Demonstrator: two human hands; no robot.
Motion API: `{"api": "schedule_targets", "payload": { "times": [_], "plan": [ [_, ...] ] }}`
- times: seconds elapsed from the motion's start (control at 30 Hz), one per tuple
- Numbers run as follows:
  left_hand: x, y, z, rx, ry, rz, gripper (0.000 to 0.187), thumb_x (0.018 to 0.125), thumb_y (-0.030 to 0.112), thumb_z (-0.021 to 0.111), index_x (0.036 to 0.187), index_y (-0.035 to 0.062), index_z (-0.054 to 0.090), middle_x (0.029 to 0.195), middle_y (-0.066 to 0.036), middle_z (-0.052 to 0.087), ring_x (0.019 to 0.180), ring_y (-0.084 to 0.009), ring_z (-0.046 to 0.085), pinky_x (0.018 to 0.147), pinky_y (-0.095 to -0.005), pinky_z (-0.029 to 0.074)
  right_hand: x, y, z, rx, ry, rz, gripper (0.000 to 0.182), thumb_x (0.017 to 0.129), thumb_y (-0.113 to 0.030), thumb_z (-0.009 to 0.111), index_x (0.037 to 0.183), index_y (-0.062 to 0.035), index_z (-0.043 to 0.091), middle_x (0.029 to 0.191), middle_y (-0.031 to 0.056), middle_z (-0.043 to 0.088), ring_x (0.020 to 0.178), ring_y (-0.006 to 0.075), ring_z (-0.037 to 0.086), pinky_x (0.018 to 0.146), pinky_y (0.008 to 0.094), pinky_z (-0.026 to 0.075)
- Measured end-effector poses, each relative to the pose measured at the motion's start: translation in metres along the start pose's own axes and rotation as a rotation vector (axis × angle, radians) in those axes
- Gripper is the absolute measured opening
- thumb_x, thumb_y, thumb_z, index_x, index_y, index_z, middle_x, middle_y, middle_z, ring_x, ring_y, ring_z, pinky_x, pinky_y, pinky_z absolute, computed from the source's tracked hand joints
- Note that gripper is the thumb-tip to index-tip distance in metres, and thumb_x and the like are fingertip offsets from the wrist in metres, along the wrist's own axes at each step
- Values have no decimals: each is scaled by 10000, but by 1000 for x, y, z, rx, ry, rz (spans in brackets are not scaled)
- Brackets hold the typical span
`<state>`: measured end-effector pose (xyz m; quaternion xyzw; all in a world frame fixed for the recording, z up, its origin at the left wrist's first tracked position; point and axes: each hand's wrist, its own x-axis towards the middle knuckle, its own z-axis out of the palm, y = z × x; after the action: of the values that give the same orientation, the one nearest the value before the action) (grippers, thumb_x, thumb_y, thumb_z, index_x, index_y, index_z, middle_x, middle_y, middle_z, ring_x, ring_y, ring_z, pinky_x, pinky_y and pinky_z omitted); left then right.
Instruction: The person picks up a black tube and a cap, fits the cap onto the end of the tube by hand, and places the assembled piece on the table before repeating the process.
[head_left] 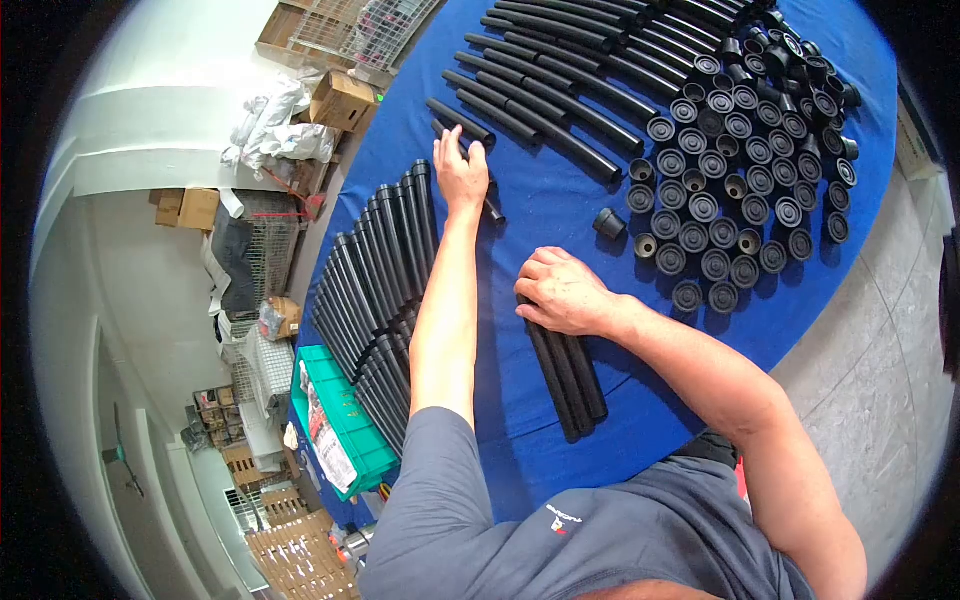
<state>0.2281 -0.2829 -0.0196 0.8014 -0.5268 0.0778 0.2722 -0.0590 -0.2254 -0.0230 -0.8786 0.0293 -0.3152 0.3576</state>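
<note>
My left hand (461,180) is stretched forward, its fingers curled over a black tube (494,208) whose lower end sticks out beside the wrist. Just ahead of it lies another black tube (460,121). Nearer my body, my right hand (566,292) is closed over the upper ends of a few black tubes (568,380) lying side by side on the blue cloth. A lone black cap (609,223) stands beyond my right hand. To the left of my left forearm are stacked black tubes with wider collars (375,260).
Many round black caps (722,233) cover the right side of the blue-clothed table (530,470). Rows of long black tubes (570,90) lie at the far side. A green crate (345,425) sits at the left edge. Cardboard boxes (340,100) and wire racks stand beyond.
</note>
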Motion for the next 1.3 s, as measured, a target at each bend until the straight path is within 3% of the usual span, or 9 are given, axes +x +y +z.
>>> {"api": "schedule_targets", "payload": {
  "times": [0.07, 0.2, 0.23, 0.37, 0.6, 0.63, 0.77, 1.0, 1.3],
  "plan": [
    [9, -6, 10, 133, 17, 97, 588, 936, 349, 604, 1435, 39, 587, 1528, -338, 445, 1465, -499, 355, 1231, -528, 276, -1, 0, 1, -7, 0, -4, 270, 840, -319, 739, 847, -51, 698, 902, 110, 659, 986, 303, 631, 988, 441, 483],
    [9, 2, 6, 175, -111, -40, 609, 953, 451, 628, 1467, 127, 583, 1590, -332, 358, 1496, -530, 274, 1250, -524, 233, 0, 2, 2, -1, 0, -2, 269, 845, -320, 738, 852, -53, 699, 904, 110, 657, 985, 306, 630, 987, 441, 481],
    [10, 0, 4, 187, -113, -36, 636, 959, 481, 630, 1465, 99, 577, 1580, -281, 413, 1508, -446, 316, 1274, -463, 184, 0, 2, 2, 5, 3, -2, 268, 845, -319, 738, 852, -54, 700, 904, 111, 656, 984, 307, 630, 986, 441, 481],
    [-4, -2, -8, 13, -150, -5, 686, 952, 473, 642, 1451, 10, 556, 1529, -207, 519, 1503, -453, 322, 1240, -467, 279, 0, 1, 3, 17, 15, -5, 265, 845, -317, 739, 851, -55, 702, 903, 113, 656, 987, 308, 630, 983, 441, 480],
    [-23, 0, -25, -96, -111, -70, 755, 972, 509, 620, 1498, -13, 470, 1415, -226, 590, 1477, -420, 378, 1218, -479, 305, 0, 1, 2, 11, -4, 9, 268, 848, -319, 736, 846, -53, 705, 914, 118, 666, 998, 308, 635, 987, 441, 477],
    [-20, -1, -23, -71, -71, 36, 740, 969, 550, 610, 1488, 32, 512, 1491, -261, 520, 1491, -435, 348, 1220, -503, 300, -1, 1, 2, 13, 2, 6, 267, 848, -318, 736, 845, -53, 705, 915, 119, 667, 998, 309, 635, 986, 442, 477],
    [-4, -4, -10, 112, -169, -26, 691, 946, 591, 624, 1471, 144, 577, 1633, -238, 351, 1511, -469, 294, 1231, -523, 278, 0, 1, 4, 13, 6, -3, 263, 846, -315, 738, 849, -54, 704, 921, 121, 669, 1001, 312, 635, 985, 445, 478],
    [-6, 3, -3, 28, -111, 72, 441, 943, 489, 655, 1146, 118, 781, 1498, -201, 552, 1466, -431, 400, 1215, -485, 325, 0, 1, 1, 10, 27, -31, 262, 843, -310, 741, 844, -52, 691, 910, 122, 664, 994, 315, 633, 976, 452, 480],
    [-106, 34, -54, -160, -161, 151, 231, 880, 180, 714, 1079, 82, 780, 1457, -185, 593, 1444, -407, 452, 1193, -455, 376, -2, 5, 7, -10, 32, -60, 247, 846, -289, 730, 810, -52, 671, 861, 134, 642, 928, 330, 631, 912, 456, 489]
  ]
}}
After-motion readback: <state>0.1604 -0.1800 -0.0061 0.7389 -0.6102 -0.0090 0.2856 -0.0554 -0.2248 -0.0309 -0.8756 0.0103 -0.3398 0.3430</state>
